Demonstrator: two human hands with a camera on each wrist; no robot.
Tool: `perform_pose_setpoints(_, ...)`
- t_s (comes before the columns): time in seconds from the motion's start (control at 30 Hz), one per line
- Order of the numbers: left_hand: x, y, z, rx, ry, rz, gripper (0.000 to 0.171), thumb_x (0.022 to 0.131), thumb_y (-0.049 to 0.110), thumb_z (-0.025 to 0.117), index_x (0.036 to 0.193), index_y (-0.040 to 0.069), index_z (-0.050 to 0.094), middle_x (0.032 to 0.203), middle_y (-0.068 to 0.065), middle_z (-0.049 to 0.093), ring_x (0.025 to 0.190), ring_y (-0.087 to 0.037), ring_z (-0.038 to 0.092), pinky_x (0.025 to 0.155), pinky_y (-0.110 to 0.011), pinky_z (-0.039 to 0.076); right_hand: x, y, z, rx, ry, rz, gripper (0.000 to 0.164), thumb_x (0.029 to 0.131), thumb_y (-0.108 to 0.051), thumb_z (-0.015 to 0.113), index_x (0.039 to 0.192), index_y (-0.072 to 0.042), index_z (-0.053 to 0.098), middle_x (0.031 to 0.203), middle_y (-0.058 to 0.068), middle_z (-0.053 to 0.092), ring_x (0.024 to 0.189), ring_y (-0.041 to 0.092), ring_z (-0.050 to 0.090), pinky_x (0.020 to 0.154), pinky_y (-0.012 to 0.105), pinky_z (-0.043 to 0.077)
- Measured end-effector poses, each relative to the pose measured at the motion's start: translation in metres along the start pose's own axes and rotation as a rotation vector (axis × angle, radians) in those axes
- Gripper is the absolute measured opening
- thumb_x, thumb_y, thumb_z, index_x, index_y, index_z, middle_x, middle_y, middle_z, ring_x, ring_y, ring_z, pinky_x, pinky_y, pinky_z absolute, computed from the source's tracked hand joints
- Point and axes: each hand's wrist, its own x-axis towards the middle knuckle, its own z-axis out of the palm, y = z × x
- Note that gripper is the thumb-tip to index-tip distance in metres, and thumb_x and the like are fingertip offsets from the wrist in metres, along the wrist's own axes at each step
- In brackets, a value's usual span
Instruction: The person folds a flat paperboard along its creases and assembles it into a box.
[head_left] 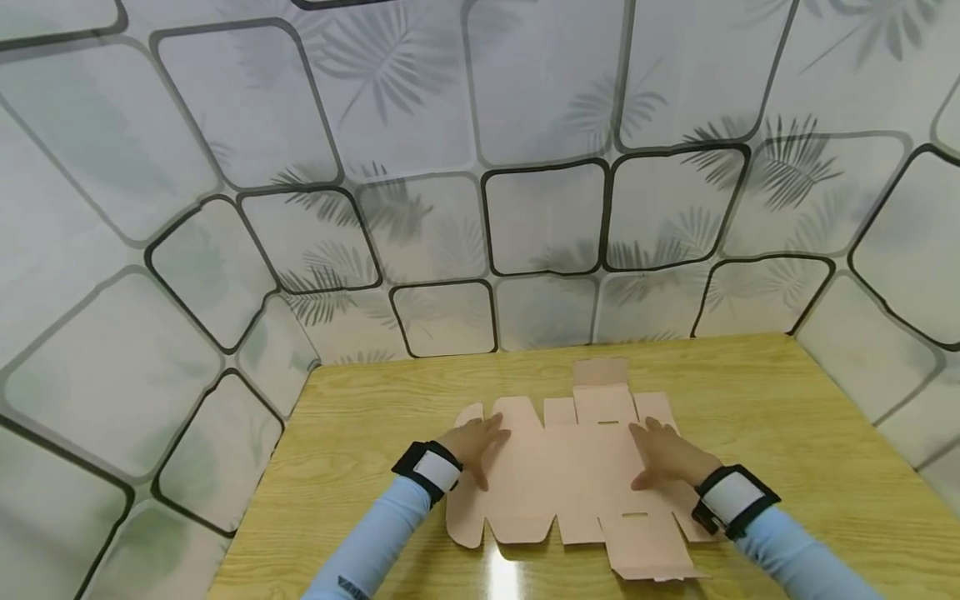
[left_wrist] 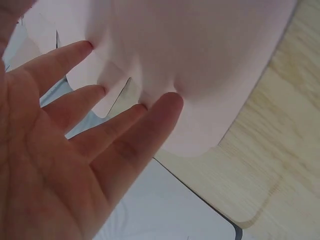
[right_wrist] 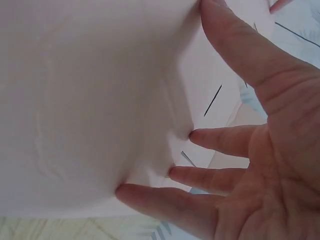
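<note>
A flat, unfolded cardboard box blank (head_left: 566, 471) lies on the wooden table, with cut flaps and slots along its edges. My left hand (head_left: 474, 446) rests on its left end, fingers spread and fingertips touching the board. On the right part of the blank, my right hand (head_left: 670, 457) touches the surface with its fingers spread. In the left wrist view, the left fingertips (left_wrist: 172, 102) meet the pale cardboard (left_wrist: 200, 60). The right wrist view shows the right fingertips (right_wrist: 125, 192) against the cardboard (right_wrist: 90, 110). Neither hand grips the blank.
The wood-grain table (head_left: 367, 408) extends around the blank on every side. Behind and beside it stand walls covered in patterned sheeting (head_left: 540, 208) with dark outlines and leaf prints. One narrow flap (head_left: 600, 372) of the blank points toward the back wall.
</note>
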Motion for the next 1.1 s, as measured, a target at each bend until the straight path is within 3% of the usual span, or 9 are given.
perform_pose_setpoints(0.13, -0.005, 0.004, 0.004, 0.015, -0.01, -0.017, 0.104, 0.059, 0.044, 0.084, 0.145, 0.018, 0.031, 0.154, -0.009, 0.021, 0.137, -0.035, 0.028, 0.099, -0.05, 0.04, 0.003, -0.001, -0.002, 0.017, -0.048, -0.005, 0.094, 0.068, -0.029, 0.081, 0.136, 0.012, 0.031, 0.136, 0.047, 0.019, 0.12, 0.067, 0.018, 0.093, 0.07, 0.027)
perform_pose_setpoints(0.27, -0.011, 0.013, 0.008, 0.14, 0.027, 0.0, 0.111, 0.054, 0.056, 0.082, 0.145, 0.022, 0.03, 0.153, -0.009, 0.023, 0.137, -0.035, 0.027, 0.099, -0.055, 0.037, 0.008, -0.001, -0.006, 0.021, -0.101, -0.042, 0.094, 0.069, -0.024, 0.081, 0.139, 0.009, 0.027, 0.137, 0.048, 0.013, 0.121, 0.069, 0.013, 0.092, 0.072, 0.025)
perform_pose_setpoints(0.5, -0.015, 0.041, 0.021, 0.375, 0.071, 0.143, 0.126, 0.043, 0.076, 0.073, 0.147, 0.028, 0.023, 0.153, -0.004, 0.023, 0.139, -0.032, 0.025, 0.102, -0.05, 0.036, 0.025, -0.006, -0.02, -0.009, -0.195, -0.187, 0.098, 0.065, -0.01, 0.082, 0.142, 0.005, 0.024, 0.139, 0.047, 0.011, 0.121, 0.069, 0.011, 0.092, 0.072, 0.025)
perform_pose_setpoints(0.6, -0.015, 0.06, 0.022, 0.392, 0.048, 0.19, 0.129, 0.041, 0.078, 0.071, 0.148, 0.029, 0.019, 0.154, -0.002, 0.02, 0.139, -0.031, 0.025, 0.102, -0.049, 0.035, 0.037, -0.015, -0.024, -0.051, -0.25, -0.16, 0.102, 0.063, -0.003, 0.082, 0.145, 0.0, 0.022, 0.143, 0.042, 0.009, 0.127, 0.064, 0.011, 0.094, 0.067, 0.031)
perform_pose_setpoints(0.7, -0.015, 0.077, 0.023, 0.362, 0.02, 0.204, 0.13, 0.041, 0.078, 0.071, 0.149, 0.03, 0.016, 0.155, 0.0, 0.018, 0.138, -0.033, 0.026, 0.1, -0.051, 0.037, 0.047, -0.03, -0.024, -0.136, -0.28, -0.096, 0.103, 0.063, 0.007, 0.079, 0.146, -0.005, 0.019, 0.146, 0.037, 0.008, 0.13, 0.059, 0.014, 0.086, 0.057, 0.044)
perform_pose_setpoints(0.8, -0.011, 0.091, 0.028, 0.302, 0.0, 0.173, 0.129, 0.041, 0.077, 0.072, 0.148, 0.034, 0.014, 0.155, 0.001, 0.016, 0.137, -0.037, 0.026, 0.097, -0.055, 0.038, 0.054, -0.041, -0.02, -0.228, -0.268, -0.054, 0.103, 0.065, 0.017, 0.072, 0.148, -0.009, 0.016, 0.148, 0.035, 0.008, 0.132, 0.056, 0.016, 0.063, 0.04, 0.048)
perform_pose_setpoints(0.93, -0.005, 0.111, 0.033, 0.283, -0.022, 0.058, 0.126, 0.043, 0.082, 0.067, 0.147, 0.039, 0.01, 0.156, 0.001, 0.013, 0.136, -0.039, 0.026, 0.092, -0.059, 0.04, 0.067, -0.045, -0.013, -0.289, -0.214, -0.06, 0.1, 0.067, 0.027, 0.056, 0.149, -0.012, 0.014, 0.149, 0.034, 0.007, 0.132, 0.056, 0.016, 0.046, 0.029, 0.033)
perform_pose_setpoints(1.03, -0.002, 0.128, 0.032, 0.284, -0.076, -0.053, 0.124, 0.044, 0.086, 0.061, 0.147, 0.042, 0.006, 0.156, 0.001, 0.01, 0.137, -0.039, 0.024, 0.089, -0.061, 0.04, 0.08, -0.047, -0.007, -0.294, -0.188, -0.089, 0.096, 0.071, 0.028, 0.049, 0.149, -0.015, 0.013, 0.15, 0.032, 0.004, 0.133, 0.056, 0.013, 0.047, 0.03, 0.032)
perform_pose_setpoints(1.1, 0.0, 0.138, 0.029, 0.257, -0.119, -0.125, 0.124, 0.044, 0.087, 0.06, 0.146, 0.042, 0.006, 0.156, 0.0, 0.009, 0.137, -0.04, 0.023, 0.088, -0.062, 0.04, 0.089, -0.049, -0.003, -0.281, -0.186, -0.113, 0.094, 0.075, 0.027, 0.046, 0.15, -0.018, 0.012, 0.151, 0.03, 0.002, 0.134, 0.055, 0.009, 0.059, 0.037, 0.041)
